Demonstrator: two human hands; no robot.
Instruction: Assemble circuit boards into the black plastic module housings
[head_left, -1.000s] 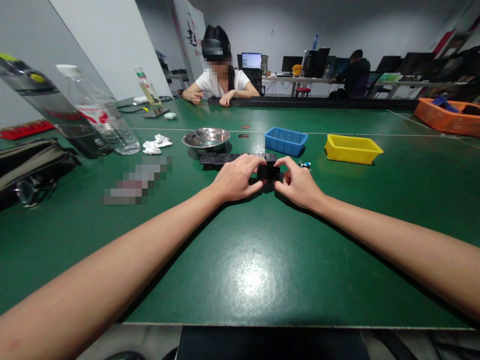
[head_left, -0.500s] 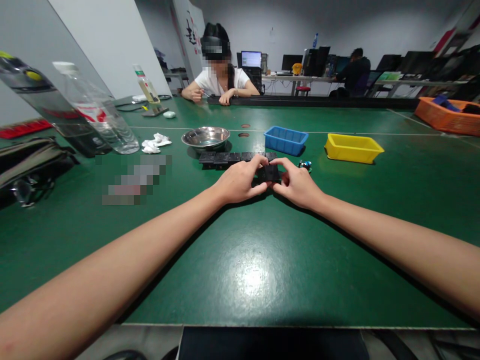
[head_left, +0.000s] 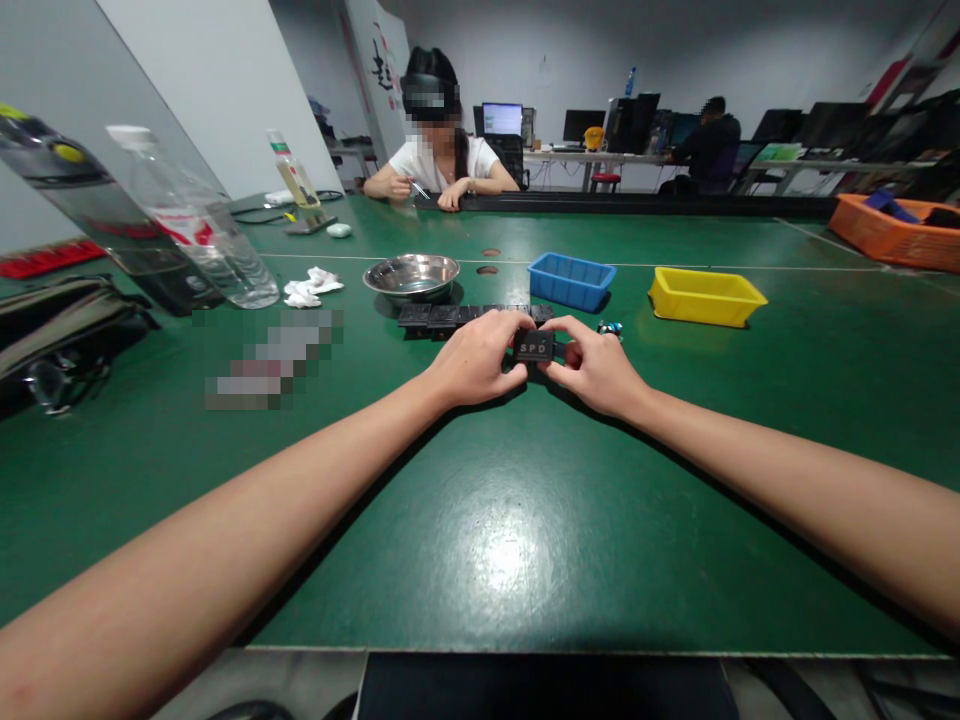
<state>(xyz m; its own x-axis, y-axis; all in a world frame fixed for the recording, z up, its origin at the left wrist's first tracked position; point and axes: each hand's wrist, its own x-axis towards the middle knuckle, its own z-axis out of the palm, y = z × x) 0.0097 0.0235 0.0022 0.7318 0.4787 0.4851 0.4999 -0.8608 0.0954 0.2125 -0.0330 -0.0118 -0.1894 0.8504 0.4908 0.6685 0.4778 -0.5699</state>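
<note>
A small black block [head_left: 534, 346] with the letters "SPD" on its face is held between both hands at the middle of the view. My left hand [head_left: 481, 358] grips its left side with thumb and fingers. On its right side, the fingers of my right hand [head_left: 596, 368] are closed round it. Just behind the hands lies a row of several black blocks [head_left: 442, 318], partly hidden by my left hand. A small blue and silver item [head_left: 611, 328] rests beyond my right hand, too small to make out.
On the green table [head_left: 480, 500], a metal bowl [head_left: 412, 277], a blue bin [head_left: 572, 282] and a yellow bin [head_left: 707, 298] stand behind the hands. Bottles [head_left: 214, 240], crumpled tissue [head_left: 311, 287] and a bag are left. A person sits opposite; an orange basket [head_left: 896, 232] is far right.
The block between my hands has turned, so its lettered face now shows. My fingers have shifted slightly around it. Across the table, the person's hand with a thin tool has moved a little.
</note>
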